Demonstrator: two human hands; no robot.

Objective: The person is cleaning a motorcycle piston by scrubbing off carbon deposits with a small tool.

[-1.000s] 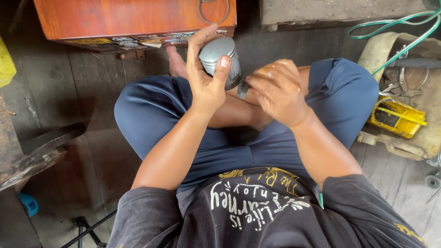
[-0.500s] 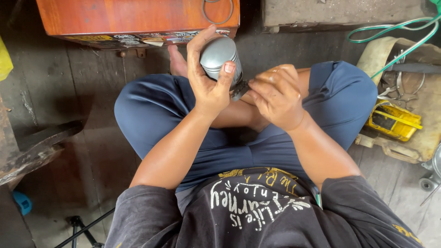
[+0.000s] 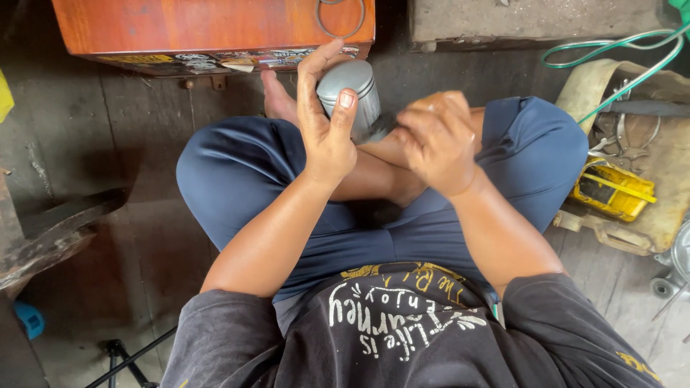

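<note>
**Grey metal cylinder held up over the crossed legs**

The fingers (image 3: 343, 108) of the left hand (image 3: 327, 133) are wrapped round a short, smooth, dull-grey metal cylinder with a flat round top (image 3: 351, 92), thumb on the near side and the other fingers curled behind it. The cylinder stands upright above the person's crossed legs in dark blue trousers (image 3: 237, 179), just in front of the orange-brown wooden box with a wire ring on its lid (image 3: 215, 25). It looks rigid and fairly heavy for its size; the machined skin is probably slick, so a full wrap round the side wall, as now, seems the safest hold, rather than the thin grooved band near the top.

The right hand (image 3: 435, 140) sits touching the cylinder's right side, fingers bunched; it is blurred, so I cannot tell whether it pinches anything.

To the right of the cylinder lie a yellow plastic tray (image 3: 614, 190) on a worn beige mat (image 3: 665, 165) and a looping green hose (image 3: 611, 54). Below everything is a dark, grimy plank floor (image 3: 129, 144); a bare foot (image 3: 277, 100) shows to the cylinder's left.
</note>
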